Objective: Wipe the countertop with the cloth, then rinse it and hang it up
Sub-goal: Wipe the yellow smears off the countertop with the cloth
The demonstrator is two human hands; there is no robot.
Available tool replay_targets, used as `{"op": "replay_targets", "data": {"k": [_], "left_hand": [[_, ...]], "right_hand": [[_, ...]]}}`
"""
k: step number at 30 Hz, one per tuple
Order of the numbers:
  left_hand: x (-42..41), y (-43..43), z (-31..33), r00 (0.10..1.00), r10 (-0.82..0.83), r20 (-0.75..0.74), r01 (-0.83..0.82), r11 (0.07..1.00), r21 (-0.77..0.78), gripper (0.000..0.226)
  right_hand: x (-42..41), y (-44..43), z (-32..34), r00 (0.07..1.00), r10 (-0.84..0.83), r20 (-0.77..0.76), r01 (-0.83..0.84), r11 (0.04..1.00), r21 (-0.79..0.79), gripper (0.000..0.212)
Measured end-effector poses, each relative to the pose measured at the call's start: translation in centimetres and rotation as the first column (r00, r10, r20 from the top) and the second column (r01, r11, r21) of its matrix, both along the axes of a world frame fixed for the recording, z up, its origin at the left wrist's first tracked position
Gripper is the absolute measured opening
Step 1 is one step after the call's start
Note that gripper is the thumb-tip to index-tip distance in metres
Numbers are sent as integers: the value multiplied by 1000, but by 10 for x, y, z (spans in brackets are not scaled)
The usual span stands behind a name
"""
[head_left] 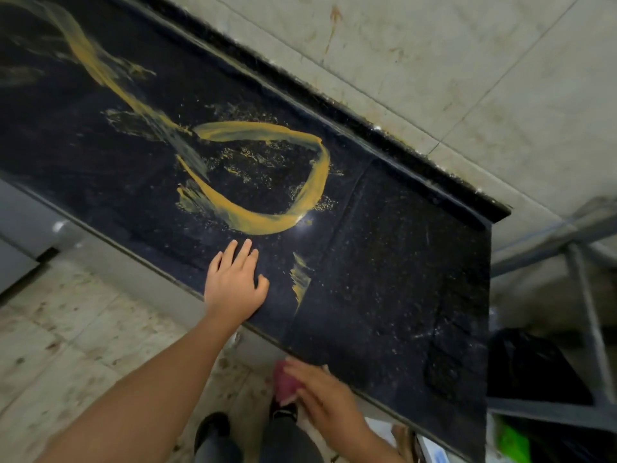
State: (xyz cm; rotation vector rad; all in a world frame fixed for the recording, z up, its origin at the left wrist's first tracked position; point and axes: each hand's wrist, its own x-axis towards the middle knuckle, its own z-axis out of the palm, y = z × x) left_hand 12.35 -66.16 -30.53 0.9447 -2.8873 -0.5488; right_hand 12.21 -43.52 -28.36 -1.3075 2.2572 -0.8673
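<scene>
Cloth (pixel 285 384) blurred; mostly hidden.

Single head-worn wide-angle camera, positioned above the near edge of the countertop (pixel 400 262), facing forward and steeply down at close range. The frame is rolled: countertop runs from 10 o'clock to 5 o'clock, wall (pixel 434 61) at 1 o'clock, floor (pixel 50 345) at 8 o'clock.

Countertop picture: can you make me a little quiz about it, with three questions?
1. True or false: the left hand grips the cloth.
2. The smear on the countertop is: A yellow, B green, C red?
3. Fill in: the cloth is in the ____ hand.
Key: 1 false, it rests flat on the countertop; 2 A; 3 right, the right hand grips it.
</scene>
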Motion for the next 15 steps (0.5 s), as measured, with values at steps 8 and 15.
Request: {"op": "replay_targets", "data": {"k": [8,15], "left_hand": [[5,-2,1,995,-10,-98,20,994,103,51],[17,-32,7,969,140,-203,-114,985,131,49]], "right_hand": [[-88,-44,49,685,-516,513,627,777,-56,27],[-220,-76,53,650,-616,444,724,680,-117,24]]}}
